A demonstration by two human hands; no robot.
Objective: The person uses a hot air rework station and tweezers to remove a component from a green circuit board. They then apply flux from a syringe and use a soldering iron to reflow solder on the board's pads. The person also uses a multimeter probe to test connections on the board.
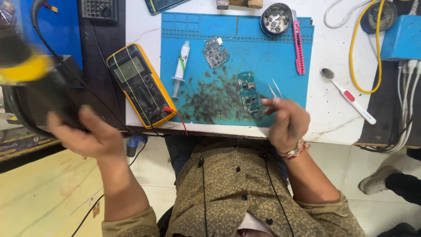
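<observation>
**Tweezers over the green board**

Your right hand (284,125) pinches metal tweezers (275,90), tips just above the green circuit board (248,92) lying on the blue mat (272,52). Your left hand (85,134), off the surface's edge, closes its grip on a blurred black tool (41,98). A yellow multimeter (141,84) sits between them.

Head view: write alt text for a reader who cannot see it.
The right hand holds tweezers beside a small green circuit board on a smudged blue mat. The left hand grips a blurred black tool left of the desk, near a yellow multimeter.
</observation>
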